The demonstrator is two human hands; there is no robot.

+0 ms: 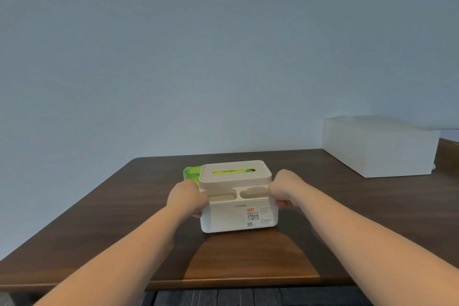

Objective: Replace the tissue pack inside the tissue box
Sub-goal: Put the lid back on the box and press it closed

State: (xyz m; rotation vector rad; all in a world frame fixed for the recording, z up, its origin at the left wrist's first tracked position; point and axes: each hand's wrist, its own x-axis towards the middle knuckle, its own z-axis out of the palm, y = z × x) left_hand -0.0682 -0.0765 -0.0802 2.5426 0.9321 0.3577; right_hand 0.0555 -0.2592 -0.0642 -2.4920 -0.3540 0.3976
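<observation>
Head view: white tissue box (239, 216) at desk (99, 226) centre, lid (234, 173) on, green showing through slot. Left hand (186, 198) and right hand (285, 190) clamped on box sides. Green tissue pack (191, 174) just behind-left. Step, judged: steadying box; next calls for lifting lid off.

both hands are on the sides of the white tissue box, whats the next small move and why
Probably lift the lid off. The left hand and right hand grip the tissue box at its sides, the lid is still seated with a green pack showing through its slot, and another green tissue pack waits behind the box's left corner on the table.
</observation>
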